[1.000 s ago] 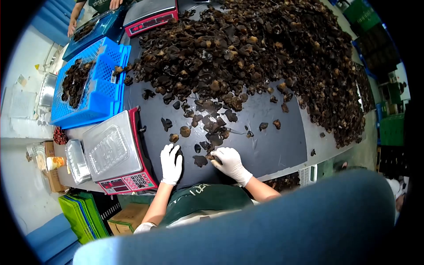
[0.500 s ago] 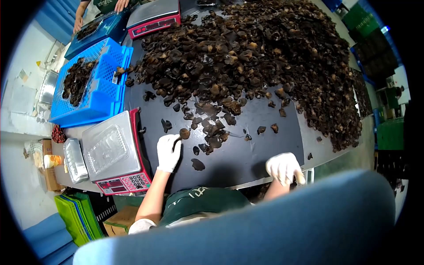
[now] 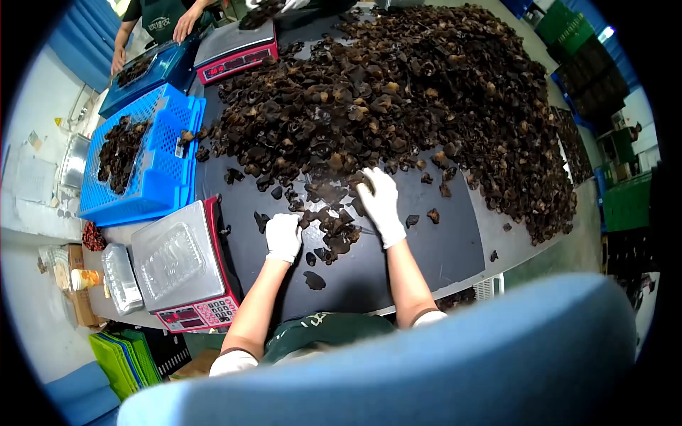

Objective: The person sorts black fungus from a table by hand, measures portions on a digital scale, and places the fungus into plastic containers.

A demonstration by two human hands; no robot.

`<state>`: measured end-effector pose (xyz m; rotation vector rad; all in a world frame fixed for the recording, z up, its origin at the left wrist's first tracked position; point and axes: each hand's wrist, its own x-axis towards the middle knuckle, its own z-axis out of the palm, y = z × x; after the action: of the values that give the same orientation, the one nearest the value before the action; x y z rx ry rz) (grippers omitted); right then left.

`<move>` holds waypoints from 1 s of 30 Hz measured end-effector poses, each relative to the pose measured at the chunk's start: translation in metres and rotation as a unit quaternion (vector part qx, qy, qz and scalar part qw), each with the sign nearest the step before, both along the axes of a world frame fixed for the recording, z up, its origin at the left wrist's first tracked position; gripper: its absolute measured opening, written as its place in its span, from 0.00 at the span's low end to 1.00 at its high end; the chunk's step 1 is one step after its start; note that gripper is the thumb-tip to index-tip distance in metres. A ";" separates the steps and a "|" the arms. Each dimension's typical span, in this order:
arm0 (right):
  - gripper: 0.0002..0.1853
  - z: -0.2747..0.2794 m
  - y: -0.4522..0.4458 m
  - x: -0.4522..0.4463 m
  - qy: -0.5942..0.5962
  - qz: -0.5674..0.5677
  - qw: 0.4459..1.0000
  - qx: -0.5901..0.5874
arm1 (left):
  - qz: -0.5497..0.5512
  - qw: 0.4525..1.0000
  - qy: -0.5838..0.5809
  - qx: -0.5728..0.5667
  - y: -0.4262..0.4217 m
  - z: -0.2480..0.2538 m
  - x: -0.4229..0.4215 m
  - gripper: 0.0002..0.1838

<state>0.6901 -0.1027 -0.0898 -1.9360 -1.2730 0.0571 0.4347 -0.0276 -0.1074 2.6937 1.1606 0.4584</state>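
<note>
My left hand [image 3: 284,238], in a white glove, is closed beside a small loose group of wood ear mushrooms [image 3: 337,228] on the dark table mat. A brown piece shows at its fingertips, partly hidden by them. My right hand [image 3: 380,204], also gloved, reaches forward to the near edge of the big heap of wood ear mushrooms [image 3: 341,121]. Its thumb and fingers are apart around a few pieces there. One flat dark piece [image 3: 314,281] lies alone closer to my body.
A red-edged scale [image 3: 177,255] bearing a clear plastic tray stands left. Behind it is a blue crate [image 3: 135,206] with mushrooms in a tray. Another scale [image 3: 234,46] stands farther back. Co-workers' hands [image 3: 186,25] are at the far end. A blurred blue shape [image 3: 426,355] covers the bottom.
My right hand has moved from the near right table edge forward and left to the heap's edge. My left hand has shifted slightly right. White-gloved hands with mushrooms now show above the far scale.
</note>
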 end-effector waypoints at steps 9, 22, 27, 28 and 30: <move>0.21 0.011 -0.076 -0.126 -0.085 0.367 0.925 -0.044 | -0.010 1.000 -0.012 -0.020 -0.003 0.018 -0.001 0.11; 0.14 0.031 -0.111 -0.098 0.117 0.369 0.922 -0.014 | -0.058 0.901 -0.291 -0.315 -0.046 0.087 0.030 0.11; 0.20 0.016 -0.078 -0.114 -0.054 0.196 0.971 -0.126 | -0.326 0.895 -0.197 -0.231 -0.077 0.157 0.064 0.15; 0.21 0.004 -0.068 -0.095 -0.003 0.183 0.982 -0.036 | -0.264 0.920 -0.190 -0.217 -0.057 0.121 0.067 0.14; 0.25 0.000 -0.046 -0.062 0.005 0.161 0.985 0.056 | -0.143 0.958 -0.198 -0.148 -0.009 0.099 0.066 0.12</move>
<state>0.6282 -0.1485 -0.0895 -1.6188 -1.5391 0.1566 0.5007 -0.0371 -0.0079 2.3147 0.6576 0.6764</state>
